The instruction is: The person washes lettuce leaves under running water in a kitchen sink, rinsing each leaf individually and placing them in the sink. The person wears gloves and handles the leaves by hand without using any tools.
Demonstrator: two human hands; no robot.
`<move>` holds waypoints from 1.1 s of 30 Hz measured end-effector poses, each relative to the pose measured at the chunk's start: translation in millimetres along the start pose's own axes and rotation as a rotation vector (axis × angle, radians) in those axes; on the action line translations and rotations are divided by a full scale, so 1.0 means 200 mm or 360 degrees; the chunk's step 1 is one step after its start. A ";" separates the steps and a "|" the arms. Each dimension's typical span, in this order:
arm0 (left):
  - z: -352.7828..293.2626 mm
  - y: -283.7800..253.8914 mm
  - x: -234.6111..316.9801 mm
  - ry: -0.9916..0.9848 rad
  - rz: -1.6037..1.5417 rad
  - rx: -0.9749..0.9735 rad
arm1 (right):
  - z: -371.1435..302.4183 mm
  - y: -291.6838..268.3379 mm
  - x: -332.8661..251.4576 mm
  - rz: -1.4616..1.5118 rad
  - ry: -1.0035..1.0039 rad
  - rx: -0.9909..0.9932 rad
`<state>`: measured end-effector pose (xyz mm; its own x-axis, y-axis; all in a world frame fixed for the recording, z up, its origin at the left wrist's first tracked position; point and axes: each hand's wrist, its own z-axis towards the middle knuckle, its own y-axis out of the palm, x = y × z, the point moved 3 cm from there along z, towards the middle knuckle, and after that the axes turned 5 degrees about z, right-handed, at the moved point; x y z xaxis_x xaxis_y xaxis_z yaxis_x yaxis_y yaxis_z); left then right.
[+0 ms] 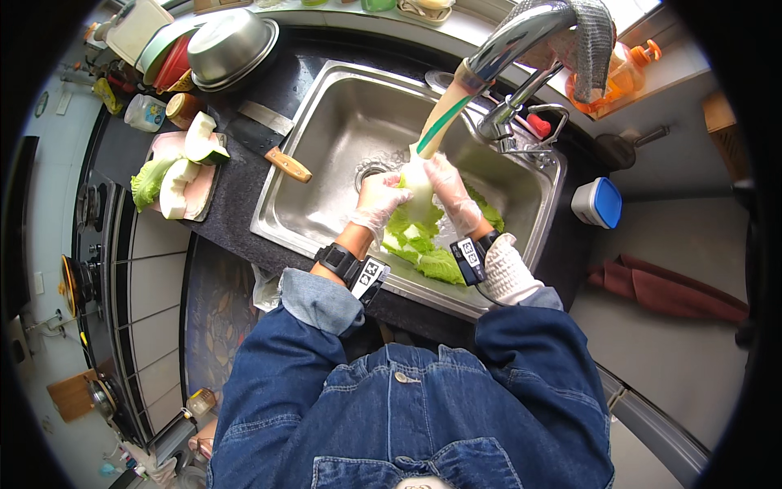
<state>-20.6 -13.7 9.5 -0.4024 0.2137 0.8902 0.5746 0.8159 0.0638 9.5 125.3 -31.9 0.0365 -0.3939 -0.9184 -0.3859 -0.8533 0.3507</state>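
Note:
Both my hands wear thin clear plastic gloves and are over the right half of the steel sink [322, 110]. Between them is a pale-stemmed green cabbage leaf [419, 204], beneath the end of a striped hose [445, 122] on the faucet [509, 41]. My left hand [381, 200] is closed on the leaf's left edge. On its other side, my right hand [453, 194] is closed around the upper part of the stem. More green leaves [436, 262] lie below my wrists in the sink. The fingertips are partly hidden by the leaf.
Left of the sink, a cleaver [287, 164] rests with its handle over the rim. Beyond it, a cutting board [200, 192] holds pale melon pieces [173, 187] and a leaf. Metal bowls [232, 49] stand behind. A blue-lidded tub [599, 204] sits at right.

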 end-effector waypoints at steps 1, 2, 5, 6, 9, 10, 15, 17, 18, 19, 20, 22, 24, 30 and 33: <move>0.00 -0.01 0.00 -0.0010 0.0013 0.0006 | -0.01 0.02 -0.01 -0.0049 -0.0178 0.0020; 0.00 0.00 0.00 0.0023 0.0052 -0.0036 | -0.01 0.02 -0.03 -0.0034 -0.0227 0.0021; 0.00 0.00 0.01 0.0024 0.0169 -0.0104 | 0.00 0.02 -0.08 -0.0422 -0.0218 0.0039; 0.00 0.01 0.02 0.0018 0.0165 -0.0121 | 0.01 0.01 -0.08 -0.0555 -0.0086 0.0092; 0.01 0.02 0.02 -0.0073 0.0175 -0.0214 | -0.01 0.03 -0.12 -0.0818 -0.0240 0.0167; 0.01 0.02 0.02 -0.0077 0.0183 -0.0203 | -0.02 0.03 -0.12 -0.0890 -0.0238 0.0184; 0.01 0.02 0.04 0.0110 0.0340 -0.0063 | -0.03 0.04 -0.18 -0.0988 -0.0385 -0.0121; -0.01 0.04 0.05 0.0313 0.0214 -0.0093 | -0.04 0.03 -0.24 -0.1199 -0.0594 -0.0251; -0.01 0.05 0.06 0.0398 0.0152 -0.0096 | -0.05 0.03 -0.28 -0.1303 -0.0698 -0.0318; -0.02 0.05 0.06 0.0380 0.0117 -0.0097 | -0.05 0.03 -0.29 -0.1174 -0.0549 -0.0326; -0.02 0.05 0.06 0.0364 0.0084 -0.0098 | -0.06 0.03 -0.33 -0.1303 -0.0607 -0.0305; -0.02 0.05 0.05 0.0261 0.0100 -0.0144 | -0.07 0.02 -0.41 -0.1570 -0.0672 -0.0270; -0.02 0.04 0.05 0.0099 0.0170 -0.0233 | -0.08 0.03 -0.47 -0.1906 -0.0891 -0.0418; -0.01 0.05 0.07 0.0037 0.0217 -0.0355 | -0.09 0.04 -0.52 -0.1887 -0.0889 -0.0585; -0.02 0.08 0.08 0.0094 0.0030 -0.0318 | -0.10 0.04 -0.51 -0.1781 -0.0987 -0.0749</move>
<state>-13.5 0.5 26.2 -0.3510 0.1916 0.9166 0.7142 0.6878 0.1297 21.1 151.8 69.2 -0.3450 0.6893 -0.6371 -0.0708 -0.6959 -0.7146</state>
